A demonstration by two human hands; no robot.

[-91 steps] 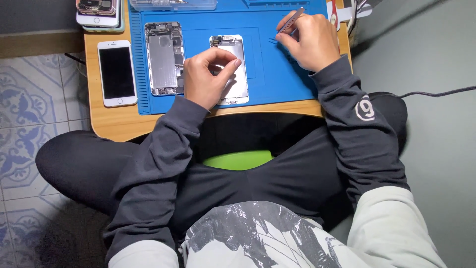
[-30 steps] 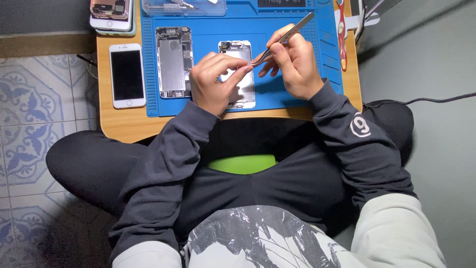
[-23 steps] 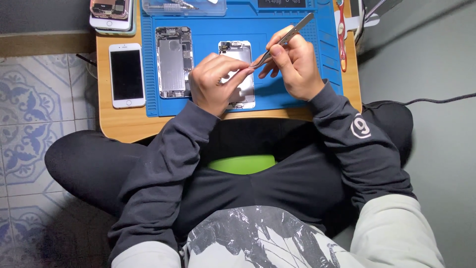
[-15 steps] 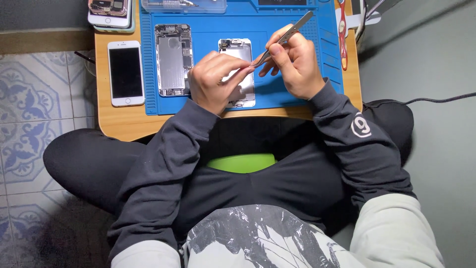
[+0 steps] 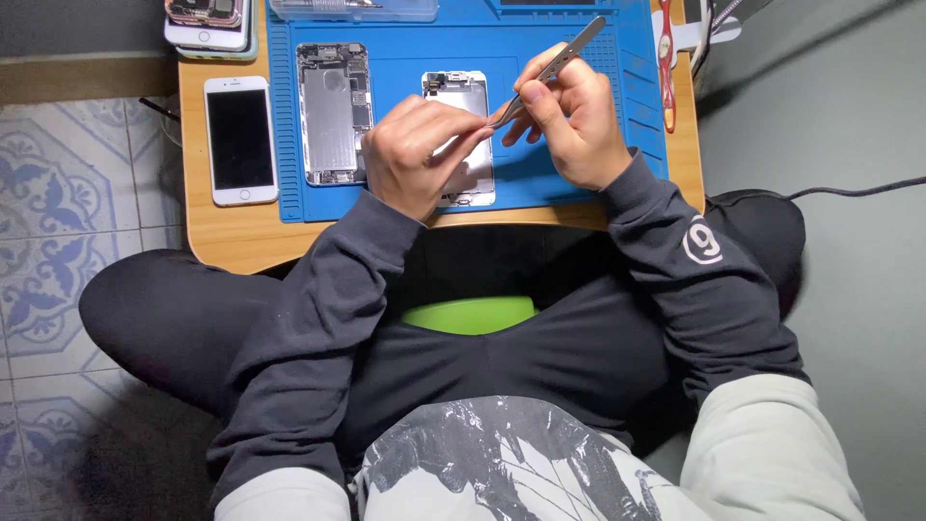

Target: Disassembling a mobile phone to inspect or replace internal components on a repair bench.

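Observation:
My left hand (image 5: 420, 152) rests over an opened phone panel (image 5: 459, 96) on the blue work mat (image 5: 579, 183), its fingertips pinched together at the tip of the tweezers. My right hand (image 5: 577, 123) grips silver tweezers (image 5: 569, 53), whose points meet my left fingertips above the panel. Whatever tiny part sits between them is too small to see. An opened phone body (image 5: 331, 111) with bare metal insides lies on the mat to the left of the panel.
A white phone (image 5: 240, 140) with a dark screen lies on the wooden table (image 5: 231, 236) left of the mat. Another phone (image 5: 207, 19) and a clear box (image 5: 352, 10) sit at the far edge. A red-handled tool (image 5: 666, 63) lies at the right.
Three seconds ago my right hand was out at the mat's right side; it has come in with the tweezers to meet my left fingertips. In the last second little has moved.

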